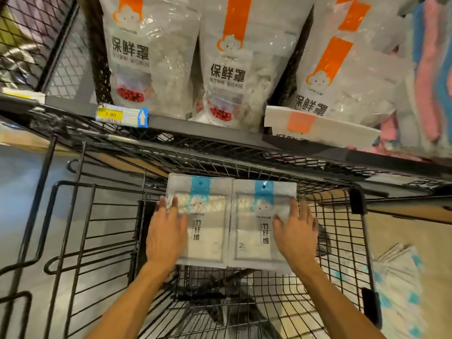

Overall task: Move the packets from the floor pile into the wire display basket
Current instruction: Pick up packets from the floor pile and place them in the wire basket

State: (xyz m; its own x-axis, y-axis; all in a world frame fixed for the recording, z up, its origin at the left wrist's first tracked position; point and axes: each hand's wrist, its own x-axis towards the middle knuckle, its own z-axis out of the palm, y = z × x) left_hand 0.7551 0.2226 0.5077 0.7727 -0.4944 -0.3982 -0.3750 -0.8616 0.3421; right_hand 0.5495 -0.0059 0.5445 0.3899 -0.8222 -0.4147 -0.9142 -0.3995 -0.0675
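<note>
packets: two flat white plastic packets with blue top stripes [230,221], side by side, upright inside the black wire display basket [342,241]
left hand [165,237]: fingers spread flat on the left packet
right hand [294,237]: same deal, flat on the right one
floor pile: more blue-patterned packets [401,289] just right of the basket

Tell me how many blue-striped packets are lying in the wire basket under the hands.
2. The left packet lies under the left hand; the right packet lies beside it under the right hand. More may be stacked beneath, hidden.
</note>
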